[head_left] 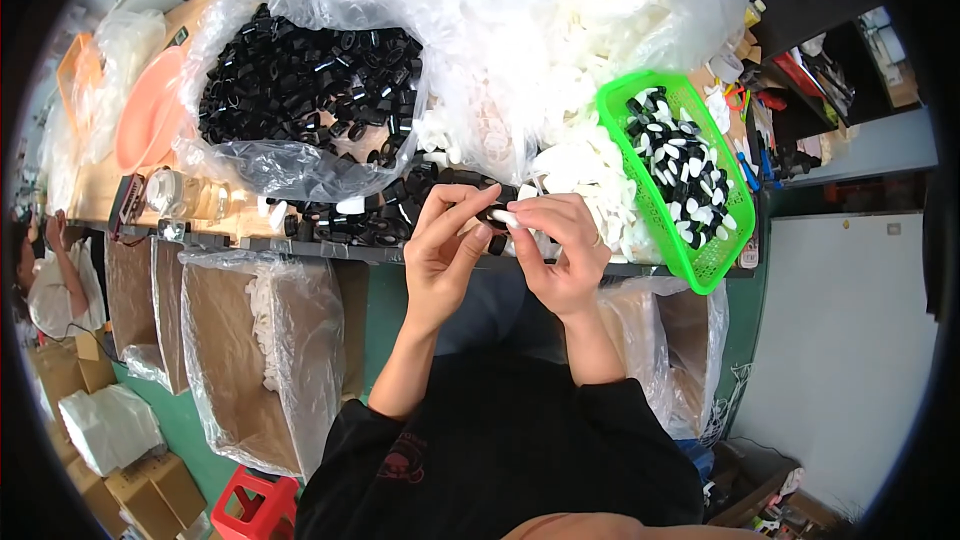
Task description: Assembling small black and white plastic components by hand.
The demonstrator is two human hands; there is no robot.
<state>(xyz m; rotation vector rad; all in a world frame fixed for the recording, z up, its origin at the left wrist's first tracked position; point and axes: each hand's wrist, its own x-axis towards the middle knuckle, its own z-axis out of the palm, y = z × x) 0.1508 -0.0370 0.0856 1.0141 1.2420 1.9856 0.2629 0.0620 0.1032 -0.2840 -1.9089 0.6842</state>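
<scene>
Near the table's front edge my two hands meet over one small part. My left hand pinches a small black plastic piece between thumb and fingers. A small white oval piece is in the fingertips of my right hand, against the black one; whether they are joined I cannot tell. Loose black pieces lie by my left hand, and a heap of white pieces lies beyond my right. To the right, a green plastic basket holds black pieces with white ovals among them.
A clear plastic bag full of black rings lies at the back left, beside a pink basin and a glass jar. Lined cardboard boxes stand below the table edge. A red stool is at lower left. Another person sits far left.
</scene>
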